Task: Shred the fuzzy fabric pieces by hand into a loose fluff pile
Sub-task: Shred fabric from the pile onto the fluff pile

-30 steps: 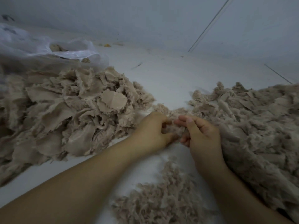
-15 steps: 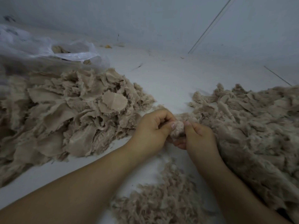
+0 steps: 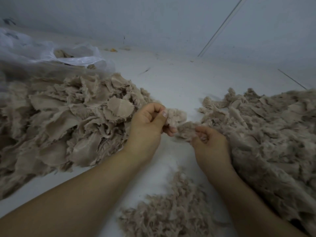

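Presently, the small beige fuzzy fabric scrap (image 3: 176, 116) sits mid-floor between both heaps, pinched by the left hand (image 3: 148, 122); the right hand (image 3: 209, 144) grips a torn tuft (image 3: 186, 130). Tearing step. Next: pull apart, drop fluff on the near-edge shredded pile (image 3: 171, 211).

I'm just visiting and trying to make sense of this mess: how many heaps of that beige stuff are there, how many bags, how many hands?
Beige heaps: 3 (flat scraps heap, big fluff heap, small fluff heap)
Plastic bags: 1 (plastic bag)
Hands: 2 (left hand, right hand), each gripping a fuzzy tuft
Total: 6
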